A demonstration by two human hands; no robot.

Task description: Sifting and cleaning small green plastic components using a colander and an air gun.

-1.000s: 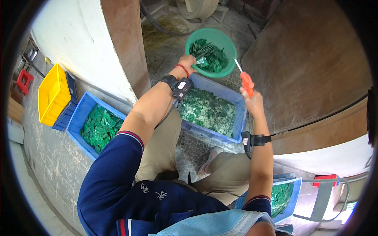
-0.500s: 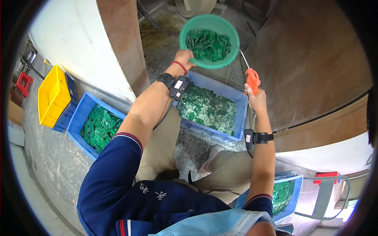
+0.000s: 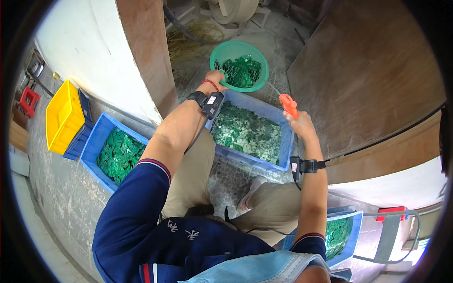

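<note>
My left hand (image 3: 215,78) is closed on the near-left rim of a round green plastic basin (image 3: 262,78). Loose flat green pieces (image 3: 243,70) lie heaped inside it. The basin is above the far edge of a blue plastic tote (image 3: 250,161), which holds more green pieces coated in pale dust. To the right, my right hand (image 3: 302,125) grips an orange air blow gun (image 3: 288,104). Its thin metal nozzle points up and left towards the basin's right side. Both wrists wear black straps with small boxes.
On the left stand another blue tote (image 3: 87,150) of green pieces and a yellow crate (image 3: 60,118) on a blue one. Behind my right arm sits a further blue tote (image 3: 357,236). A brown curved panel (image 3: 368,80) borders the right; machinery (image 3: 233,10) stands at the back.
The basin has come nearer and slightly left, looking smaller, with its pieces shifted. My right hand and the blow gun have moved slightly left and nearer, and the gun has tilted left.
</note>
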